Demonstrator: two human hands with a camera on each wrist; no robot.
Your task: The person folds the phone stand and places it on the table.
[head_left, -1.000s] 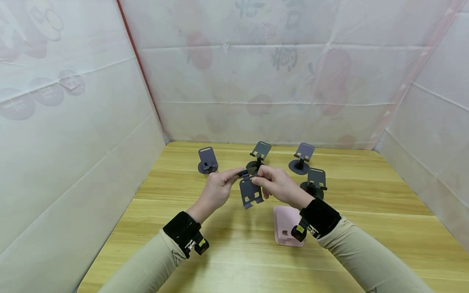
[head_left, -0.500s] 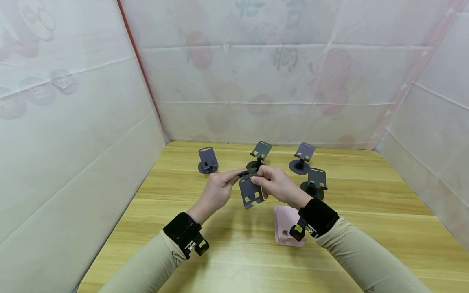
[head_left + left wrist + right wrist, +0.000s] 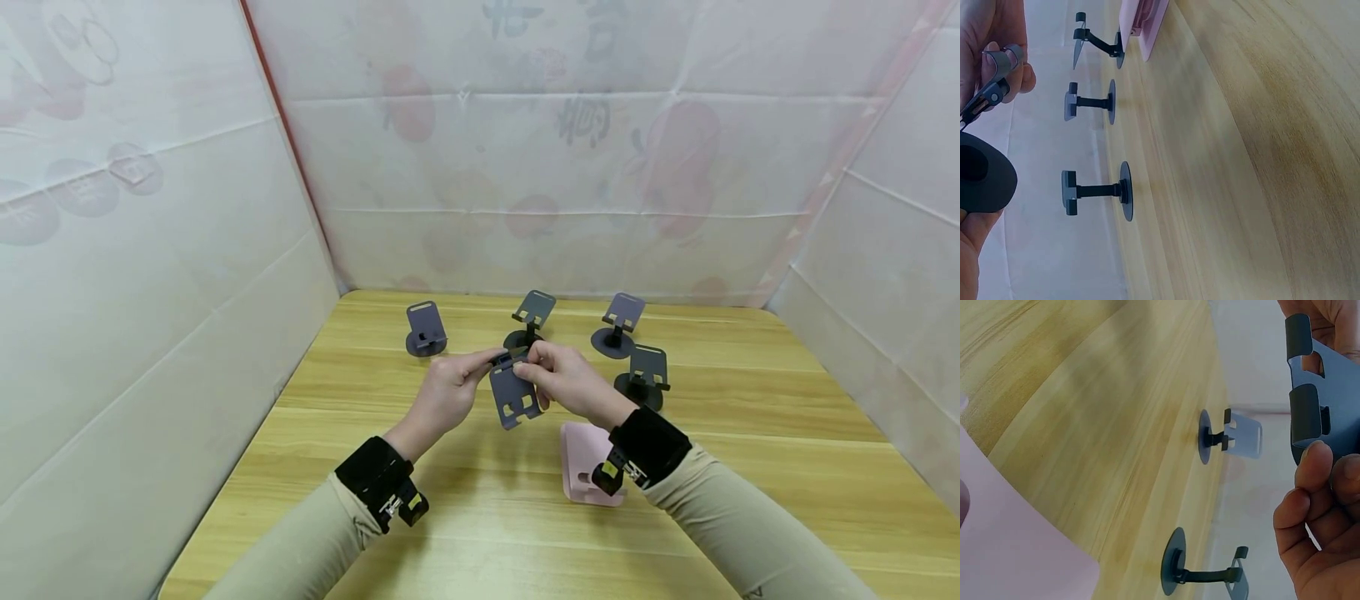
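Head cam sits high, faces forward and down over the wooden table [image 3: 465, 533], wide view reaching the sheeted walls. Both wrist cams sit close, rolled sideways, skimming low along the tabletop. All three share the row of grey stands [image 3: 425, 328]; left wrist also catches the pink stand [image 3: 1141, 28], right wrist its near corner.

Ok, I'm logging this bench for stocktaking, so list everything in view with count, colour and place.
held phone stand: 1, dark grey, in the air between both hands
standing phone stands: 4, dark grey, along the table's back
pink stand: 1, pink, lying flat by the right wrist
table: 1, light wood
sheeting: white, printed, on three sides
left hand: pinches the held stand's top
right hand: grips the held stand
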